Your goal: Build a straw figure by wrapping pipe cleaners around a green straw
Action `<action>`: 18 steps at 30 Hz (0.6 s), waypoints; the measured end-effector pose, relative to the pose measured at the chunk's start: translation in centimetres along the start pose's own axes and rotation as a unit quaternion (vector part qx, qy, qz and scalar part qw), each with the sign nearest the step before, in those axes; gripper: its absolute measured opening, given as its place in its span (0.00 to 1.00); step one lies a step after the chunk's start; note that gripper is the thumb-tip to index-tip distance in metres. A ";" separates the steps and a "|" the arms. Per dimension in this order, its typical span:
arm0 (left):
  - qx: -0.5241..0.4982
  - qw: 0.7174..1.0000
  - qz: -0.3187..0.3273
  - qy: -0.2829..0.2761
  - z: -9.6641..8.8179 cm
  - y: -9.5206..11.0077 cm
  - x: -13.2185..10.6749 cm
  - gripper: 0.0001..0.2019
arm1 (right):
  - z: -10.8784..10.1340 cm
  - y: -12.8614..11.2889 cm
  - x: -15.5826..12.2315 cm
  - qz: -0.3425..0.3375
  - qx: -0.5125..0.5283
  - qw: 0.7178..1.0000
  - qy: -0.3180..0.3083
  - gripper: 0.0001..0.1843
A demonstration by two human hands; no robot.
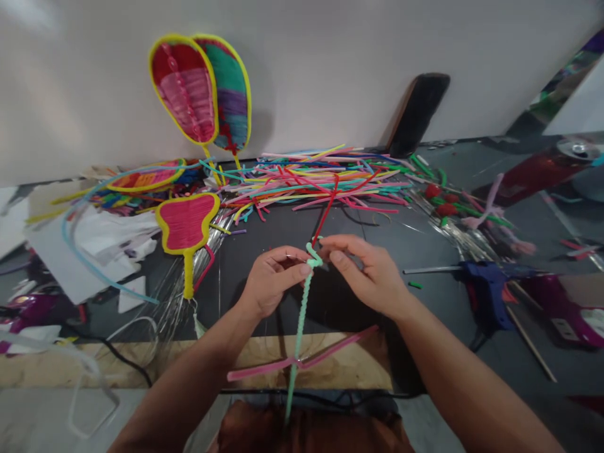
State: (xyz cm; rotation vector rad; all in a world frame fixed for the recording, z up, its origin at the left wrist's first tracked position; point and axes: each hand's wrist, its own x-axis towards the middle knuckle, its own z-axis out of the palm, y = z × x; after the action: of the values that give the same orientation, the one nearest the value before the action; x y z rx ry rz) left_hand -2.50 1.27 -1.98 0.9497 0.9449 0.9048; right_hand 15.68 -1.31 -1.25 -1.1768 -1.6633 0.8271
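My left hand (278,277) pinches a mint-green twisted pipe cleaner (302,314) between thumb and forefinger, near its upper end. Above the pinch the green end bends in a zigzag. Below, the stem runs down toward my lap, and a pink pipe cleaner (268,368) crosses it, wrapped once at the middle with its two ends sticking out. A red pipe cleaner (324,217) rises behind the bent green top; whether they are joined I cannot tell. Close to the right of that top is my right hand (370,274), its thumb and forefinger curved and apart.
Loose coloured pipe cleaners (321,182) lie heaped along the wall. A red-and-yellow fan shape (187,223) rests at left, with two more fans (186,94) leaning behind. To the right are a blue glue gun (488,292), a dark phone (419,113) and a red can (538,170).
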 end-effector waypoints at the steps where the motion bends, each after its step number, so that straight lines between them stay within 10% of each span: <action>1: -0.006 1.000 -0.005 0.001 0.0 0.0 0.0 0.12 | -0.3 0.2 0.1 0.031 0.042 0.999 0.005 0.12; 9: -0.045 0.997 -0.019 -0.055 -0.2 0.5 -0.5 0.16 | -0.8 3.7 1.7 0.137 0.251 0.958 0.035 0.14; 18: -0.034 0.998 0.005 -0.056 -0.5 0.5 -0.4 0.11 | 1.0 3.7 1.9 0.017 0.171 0.985 -0.027 0.21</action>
State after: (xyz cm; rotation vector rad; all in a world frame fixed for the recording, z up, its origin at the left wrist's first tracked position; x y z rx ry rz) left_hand -3.21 1.15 -1.51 0.9364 0.8103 0.8775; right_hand 15.71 1.69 -4.33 -0.9518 -1.4747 1.1241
